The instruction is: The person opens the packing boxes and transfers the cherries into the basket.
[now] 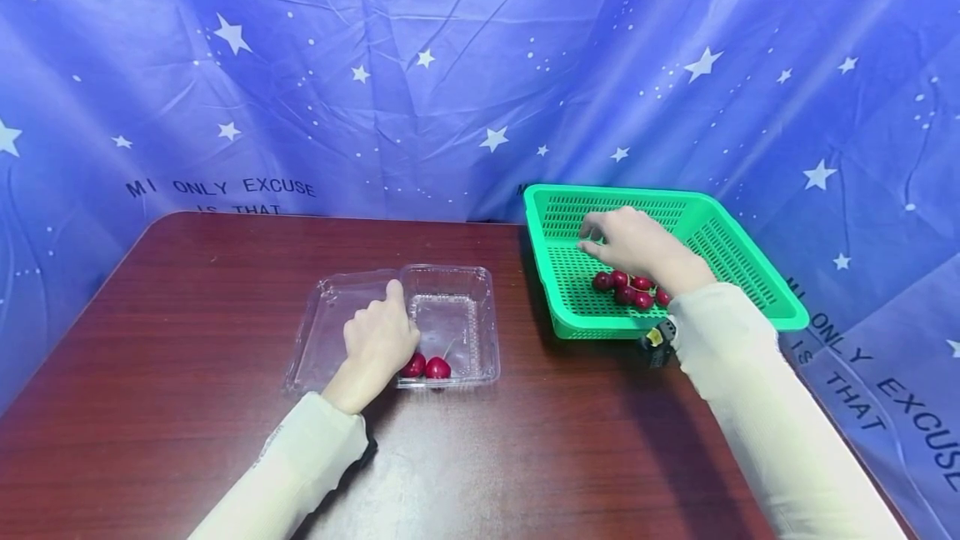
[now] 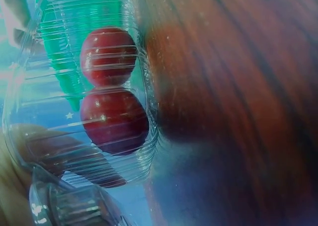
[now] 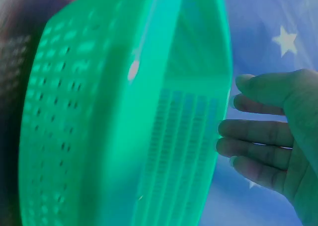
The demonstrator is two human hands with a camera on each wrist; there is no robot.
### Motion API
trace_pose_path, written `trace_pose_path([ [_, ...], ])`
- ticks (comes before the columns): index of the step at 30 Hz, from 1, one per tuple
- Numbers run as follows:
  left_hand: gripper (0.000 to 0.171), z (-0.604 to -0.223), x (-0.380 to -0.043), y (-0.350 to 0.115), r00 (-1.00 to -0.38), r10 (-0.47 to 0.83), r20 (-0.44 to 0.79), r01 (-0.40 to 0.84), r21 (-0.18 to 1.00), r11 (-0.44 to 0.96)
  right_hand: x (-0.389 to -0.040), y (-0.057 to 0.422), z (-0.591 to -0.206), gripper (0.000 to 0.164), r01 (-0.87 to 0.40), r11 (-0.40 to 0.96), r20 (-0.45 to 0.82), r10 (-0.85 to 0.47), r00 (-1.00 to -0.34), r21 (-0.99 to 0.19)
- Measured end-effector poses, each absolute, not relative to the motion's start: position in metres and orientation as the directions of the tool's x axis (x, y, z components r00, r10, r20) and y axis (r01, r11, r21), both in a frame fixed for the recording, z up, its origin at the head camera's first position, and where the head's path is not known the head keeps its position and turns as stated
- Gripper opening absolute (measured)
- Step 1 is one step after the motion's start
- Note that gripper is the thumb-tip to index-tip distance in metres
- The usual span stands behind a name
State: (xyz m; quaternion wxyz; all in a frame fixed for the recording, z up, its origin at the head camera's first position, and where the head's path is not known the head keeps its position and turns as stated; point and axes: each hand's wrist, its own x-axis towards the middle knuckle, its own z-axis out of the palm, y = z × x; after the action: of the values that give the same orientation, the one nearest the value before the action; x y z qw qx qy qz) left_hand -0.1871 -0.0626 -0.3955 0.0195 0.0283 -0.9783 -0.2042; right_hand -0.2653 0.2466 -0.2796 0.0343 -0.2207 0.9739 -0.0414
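Observation:
A clear plastic clamshell container (image 1: 486,332) lies with its lid folded out to the left on the table. Two red cherries (image 1: 438,368) sit at its near end, one showing a stem. My left hand (image 1: 381,338) grips the container along the fold between lid and box; in the left wrist view a finger shows through the clear wall beside the cherries (image 2: 114,120). My right hand (image 1: 637,244) hovers over a green slotted basket (image 1: 551,273), fingers spread a little and holding nothing. Several dark red cherries (image 1: 624,295) lie in the basket below that hand.
The dark red wooden table (image 1: 187,323) extends under both containers. Behind it hangs a blue curtain (image 1: 420,107) with white stars. The basket's raised rim (image 1: 600,323) stands between the right forearm and the cherries. A small black device (image 1: 657,345) sits at the right wrist.

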Motion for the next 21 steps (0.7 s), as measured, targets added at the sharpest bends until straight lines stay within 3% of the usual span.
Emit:
trace_pose_path([
  [21, 0.03, -0.395, -0.187, -0.062, -0.998, -0.062, 0.014, -0.051, 0.405, 0.913, -0.245, 0.174, -0.278, 0.02, -0.617, 0.787, 0.021, -0.617, -0.787, 0.01],
])
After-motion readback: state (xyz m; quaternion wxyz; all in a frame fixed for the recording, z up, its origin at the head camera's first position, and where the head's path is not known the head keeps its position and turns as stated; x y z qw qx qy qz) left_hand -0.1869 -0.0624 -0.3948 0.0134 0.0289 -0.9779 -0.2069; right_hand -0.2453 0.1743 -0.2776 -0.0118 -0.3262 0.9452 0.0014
